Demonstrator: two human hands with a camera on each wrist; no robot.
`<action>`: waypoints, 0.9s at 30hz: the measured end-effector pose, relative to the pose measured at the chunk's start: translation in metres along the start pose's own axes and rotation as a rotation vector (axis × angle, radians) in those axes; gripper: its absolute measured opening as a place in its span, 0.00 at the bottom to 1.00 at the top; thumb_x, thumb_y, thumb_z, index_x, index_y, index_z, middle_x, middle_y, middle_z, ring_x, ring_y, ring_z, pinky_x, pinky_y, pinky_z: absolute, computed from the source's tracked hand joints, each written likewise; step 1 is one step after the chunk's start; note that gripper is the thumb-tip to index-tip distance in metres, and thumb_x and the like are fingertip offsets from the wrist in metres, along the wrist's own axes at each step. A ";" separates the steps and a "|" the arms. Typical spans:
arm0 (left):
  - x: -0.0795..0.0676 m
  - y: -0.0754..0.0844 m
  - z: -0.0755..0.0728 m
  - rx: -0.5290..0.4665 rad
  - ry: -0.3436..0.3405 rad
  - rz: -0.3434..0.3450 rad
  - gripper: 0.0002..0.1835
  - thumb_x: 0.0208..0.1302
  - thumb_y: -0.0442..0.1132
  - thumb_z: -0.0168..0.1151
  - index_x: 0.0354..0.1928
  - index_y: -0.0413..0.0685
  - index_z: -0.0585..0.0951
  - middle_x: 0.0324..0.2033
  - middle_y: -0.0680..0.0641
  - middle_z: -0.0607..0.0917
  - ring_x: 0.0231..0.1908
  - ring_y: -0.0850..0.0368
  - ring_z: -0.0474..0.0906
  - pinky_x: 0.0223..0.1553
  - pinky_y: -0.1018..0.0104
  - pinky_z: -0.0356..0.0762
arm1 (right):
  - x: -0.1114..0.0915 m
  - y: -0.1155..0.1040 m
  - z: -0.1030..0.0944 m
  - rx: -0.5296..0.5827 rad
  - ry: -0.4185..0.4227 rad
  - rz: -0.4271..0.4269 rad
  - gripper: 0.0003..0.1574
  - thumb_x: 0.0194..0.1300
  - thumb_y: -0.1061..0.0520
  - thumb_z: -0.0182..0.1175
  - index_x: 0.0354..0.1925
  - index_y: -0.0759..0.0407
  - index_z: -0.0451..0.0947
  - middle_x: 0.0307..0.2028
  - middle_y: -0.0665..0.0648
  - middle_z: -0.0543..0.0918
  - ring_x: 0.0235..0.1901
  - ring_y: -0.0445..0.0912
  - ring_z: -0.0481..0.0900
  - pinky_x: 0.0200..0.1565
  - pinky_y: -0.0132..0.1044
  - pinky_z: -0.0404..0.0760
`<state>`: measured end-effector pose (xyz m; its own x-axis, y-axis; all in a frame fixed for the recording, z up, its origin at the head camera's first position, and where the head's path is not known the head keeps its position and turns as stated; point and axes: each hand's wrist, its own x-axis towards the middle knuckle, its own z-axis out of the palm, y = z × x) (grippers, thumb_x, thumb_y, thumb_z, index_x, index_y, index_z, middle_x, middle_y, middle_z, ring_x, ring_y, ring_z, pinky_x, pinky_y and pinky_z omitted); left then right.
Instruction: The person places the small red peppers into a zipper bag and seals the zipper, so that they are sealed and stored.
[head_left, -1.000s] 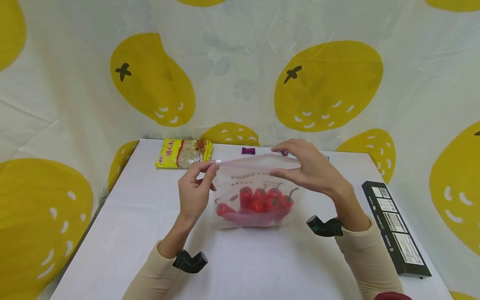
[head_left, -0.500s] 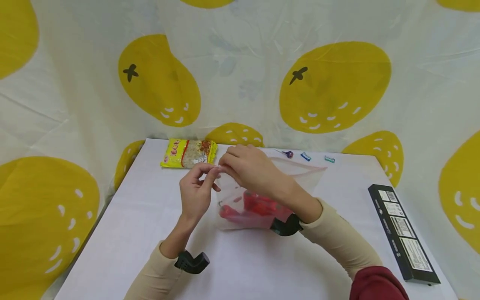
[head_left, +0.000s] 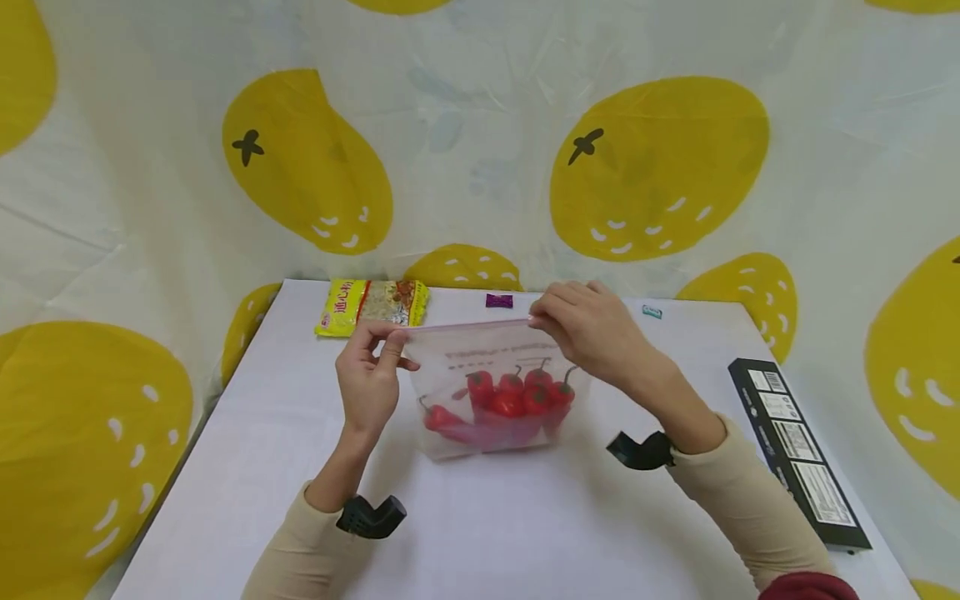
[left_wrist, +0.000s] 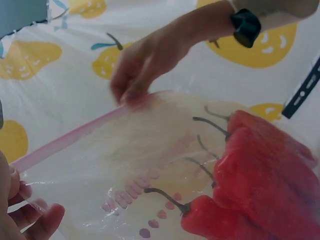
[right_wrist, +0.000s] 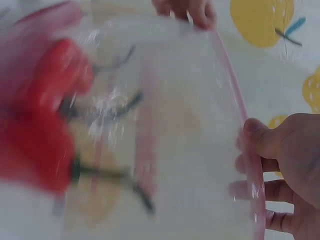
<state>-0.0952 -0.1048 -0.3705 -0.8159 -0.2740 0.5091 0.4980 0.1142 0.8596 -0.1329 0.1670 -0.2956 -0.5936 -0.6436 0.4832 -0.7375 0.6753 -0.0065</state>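
A clear zip bag [head_left: 465, 354] with a pink zip edge stands on the table, holding several red peppers [head_left: 517, 404] with dark stems. My left hand [head_left: 367, 379] pinches the bag's top left corner between thumb and fingers. Further right along the zip edge, my right hand [head_left: 592, 337] pinches the edge between thumb and fingers. In the right wrist view the thumb of my right hand [right_wrist: 295, 155] lies on one side of the pink edge, its fingers behind the film. In the left wrist view the peppers [left_wrist: 260, 175] hang low in the film.
Behind the bag lie a yellow food packet [head_left: 375, 307], a purple wrapped sweet [head_left: 499, 301] and a small teal wrapped piece [head_left: 652, 312]. A long black box [head_left: 798, 454] lies along the right side of the white table [head_left: 247, 467]. A patterned curtain [head_left: 480, 142] hangs behind.
My right hand has gone from the bag's right part to the left corner, then back right along the zip edge. The mouth, gaping earlier, now lies together between the hands.
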 end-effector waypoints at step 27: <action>0.056 -0.001 0.014 -0.036 -0.236 -0.017 0.09 0.68 0.30 0.48 0.43 0.28 0.68 0.41 0.41 0.75 0.46 0.49 0.79 0.49 0.65 0.80 | -0.056 0.058 -0.006 0.223 0.190 0.361 0.09 0.63 0.61 0.59 0.42 0.61 0.75 0.33 0.54 0.83 0.32 0.42 0.82 0.39 0.07 0.68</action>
<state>-0.1458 -0.1071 -0.3425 -0.8681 -0.0438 0.4944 0.4906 0.0758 0.8681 -0.1401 0.2445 -0.3177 -0.7709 -0.2895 0.5674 -0.5578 0.7370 -0.3818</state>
